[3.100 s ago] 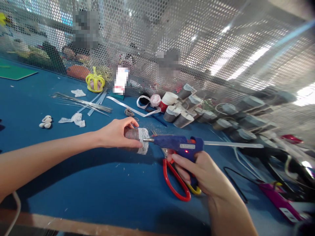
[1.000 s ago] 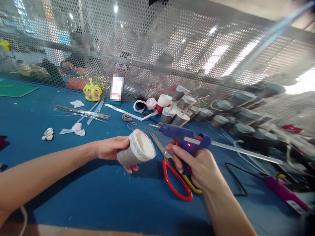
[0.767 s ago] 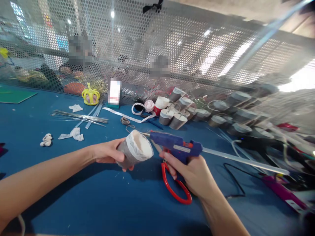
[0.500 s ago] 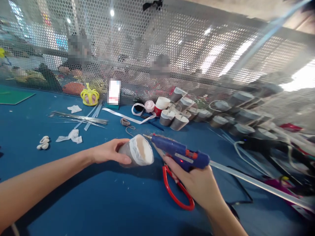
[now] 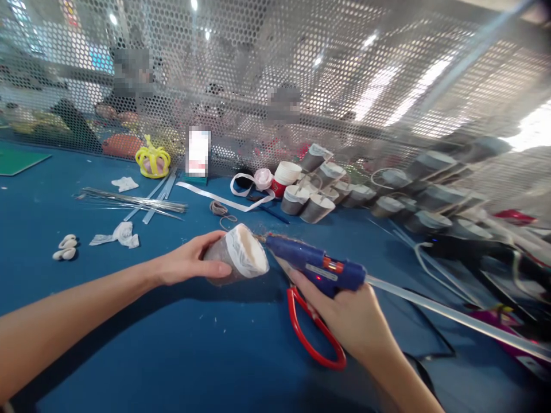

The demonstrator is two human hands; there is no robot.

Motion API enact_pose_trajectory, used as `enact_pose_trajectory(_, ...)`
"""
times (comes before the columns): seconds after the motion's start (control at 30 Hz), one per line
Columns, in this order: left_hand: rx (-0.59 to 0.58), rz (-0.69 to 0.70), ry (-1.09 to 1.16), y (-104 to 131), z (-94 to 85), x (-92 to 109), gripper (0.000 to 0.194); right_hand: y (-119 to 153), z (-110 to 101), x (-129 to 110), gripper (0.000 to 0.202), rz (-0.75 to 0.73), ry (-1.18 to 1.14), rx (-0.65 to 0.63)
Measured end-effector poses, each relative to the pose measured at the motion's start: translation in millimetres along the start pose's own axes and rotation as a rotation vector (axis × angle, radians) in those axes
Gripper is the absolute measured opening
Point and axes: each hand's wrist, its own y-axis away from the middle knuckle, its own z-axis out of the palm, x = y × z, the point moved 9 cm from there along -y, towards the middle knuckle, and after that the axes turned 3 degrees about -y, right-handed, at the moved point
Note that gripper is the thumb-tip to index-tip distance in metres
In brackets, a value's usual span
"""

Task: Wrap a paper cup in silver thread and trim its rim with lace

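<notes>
My left hand [image 5: 193, 261] is closed around a small grey cup [image 5: 219, 261] with white lace at its rim, tilted so its mouth faces right. In my right hand [image 5: 340, 315] is a blue glue gun [image 5: 301, 252], its red light lit and a long clear glue stick [image 5: 430, 304] running out of its back. The nozzle points left, close to the cup's lace rim; whether it touches, I cannot tell. Beneath the gun and my right hand lie red-handled scissors [image 5: 316, 341], their blades partly hidden. A small bundle of grey cord [image 5: 218, 207] rests behind the cup.
Several similar grey cups [image 5: 317, 207] are piled at the back right. Wires [image 5: 138, 201], lace scraps [image 5: 124, 234], a yellow woven crown-like piece [image 5: 152, 162] and a phone [image 5: 198, 152] lie toward the left and back. A perforated metal screen [image 5: 236, 74] borders the blue table [image 5: 172, 350].
The cup has turned slightly, its mouth facing further right. The glue gun stays near its rim. The whole view has shifted a little.
</notes>
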Motion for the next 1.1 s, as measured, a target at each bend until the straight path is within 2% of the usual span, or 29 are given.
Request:
enact_pose_trajectory(0.17,0.014,-0.001,-0.01,0,-1.4,0,0.059,2,-9,-12,0.02,-0.187,0.302,0.129)
enact_pose_trajectory(0.37,0.055,0.029,-0.012,-1,-8.1,1,0.06,5,-8,-23,0.023,-0.328,0.49,0.158)
enact_pose_trajectory(0.6,0.083,0.049,-0.009,-2,-12.0,3,0.061,6,-9,-24,0.02,-0.339,0.517,0.19)
enact_pose_trajectory(0.9,0.124,0.065,0.037,-2,-18.5,5,0.065,6,-8,-21,0.027,-0.371,0.529,0.145)
enact_pose_trajectory(1.1,0.146,0.092,0.038,-3,-20.9,7,0.064,7,-6,-28,0.028,-0.381,0.596,0.116)
